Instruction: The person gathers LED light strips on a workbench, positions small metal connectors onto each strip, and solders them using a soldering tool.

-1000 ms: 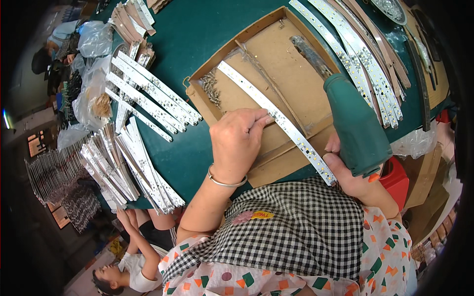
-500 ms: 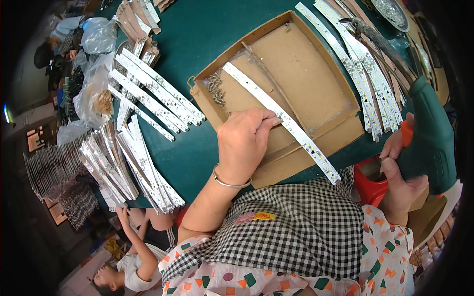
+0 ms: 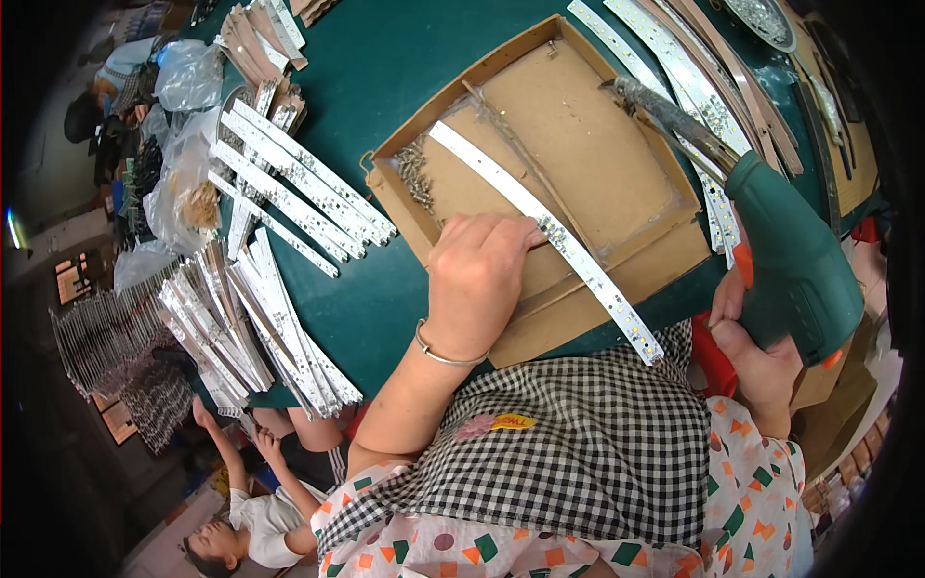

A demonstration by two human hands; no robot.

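My left hand (image 3: 482,270) pinches a curved white LED strip (image 3: 588,275) near its middle, thumb and fingers closed on it. The strip lies slantwise above a shallow cardboard box (image 3: 617,164), its lower end reaching my checked apron. A heap of small metal pieces (image 3: 414,178) sits in the box's left corner. At the right, my right hand (image 3: 756,352) is wrapped round the handle of a green pistol-shaped soldering gun (image 3: 795,241) with an orange trigger. Its long grey tip points up and left, over the box's right edge and apart from the held strip.
Stacks of LED strips lie left on the green table (image 3: 385,58), with more strips (image 3: 674,67) right of the box. A metal bowl (image 3: 761,21) stands at the far right. Plastic bags (image 3: 188,77) crowd the left edge. Another person (image 3: 260,525) sits at lower left.
My right hand has brought the soldering gun leftward, its tip now over the box's right edge. The left hand and strip have barely shifted. The person at lower left has moved their arms.
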